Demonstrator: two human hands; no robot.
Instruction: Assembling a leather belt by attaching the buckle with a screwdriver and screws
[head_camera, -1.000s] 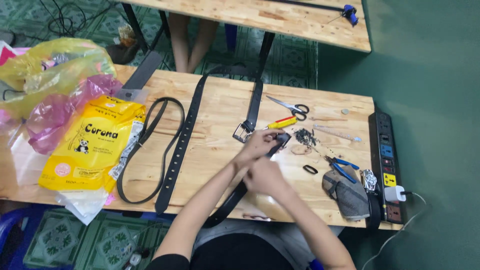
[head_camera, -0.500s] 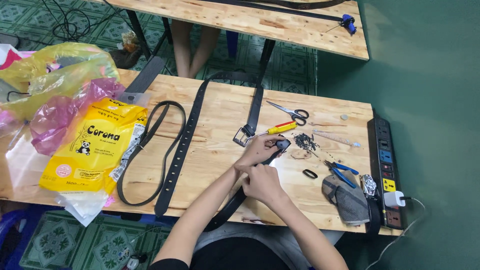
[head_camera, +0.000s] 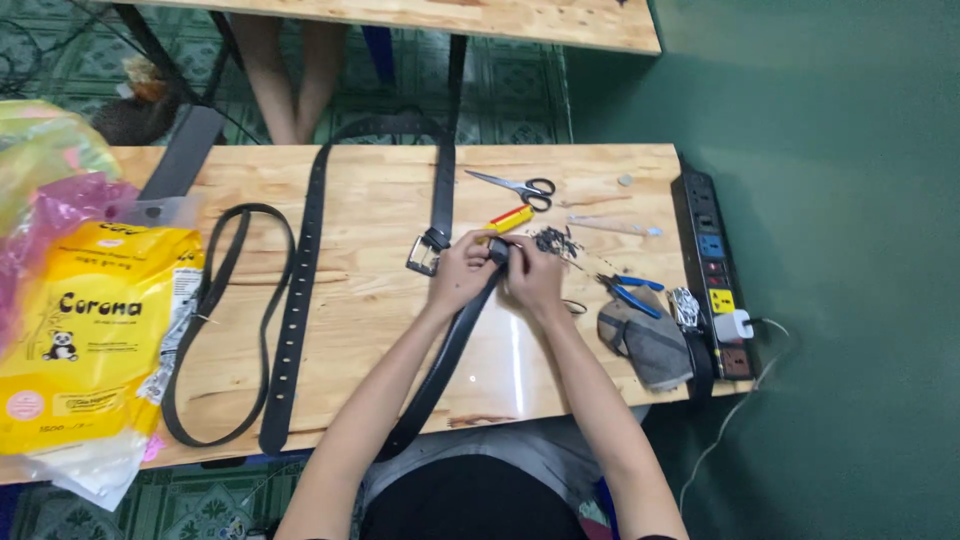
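Centrally in the frame, both hands met over the end of a black belt, whose strap ran from the fingers down toward the lower middle and off the near edge of the bench. The left hand and the right hand each had their fingers pressed together, pinching the belt's end from opposite sides, apparently so the strap stayed taut and steady while its tip was worked. What exactly sat between the fingertips was hidden by the knuckles.

Just left of the hands a metal buckle closed a second belt running to the top of the frame. Further left lay a long punched belt and a looped thin strap. Tools lay within reach at right: scissors, a yellow-and-red tool, blue-handled pliers, and a dark pile of small parts, too small to identify. A yellow packet was cut off at the left edge.
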